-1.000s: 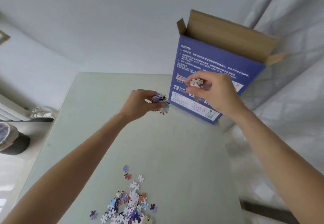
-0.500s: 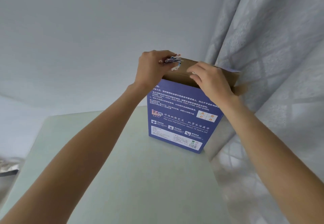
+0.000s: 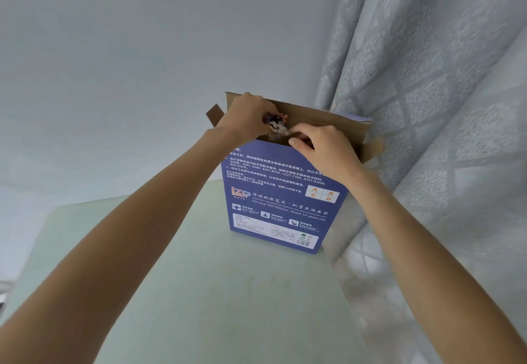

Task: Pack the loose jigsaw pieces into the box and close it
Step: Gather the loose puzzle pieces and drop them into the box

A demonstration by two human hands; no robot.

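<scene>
Left hand (image 3: 247,116) — pieces (image 3: 275,124) over box rim (image 3: 328,118)

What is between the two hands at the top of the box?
In the head view, a bunch of puzzle pieces sits between the left hand and right hand, over the open box.

Probably a room in a home: a patterned grey curtain (image 3: 427,107) hangs beside a pale green tabletop (image 3: 214,292), plain wall (image 3: 142,64) behind.
</scene>
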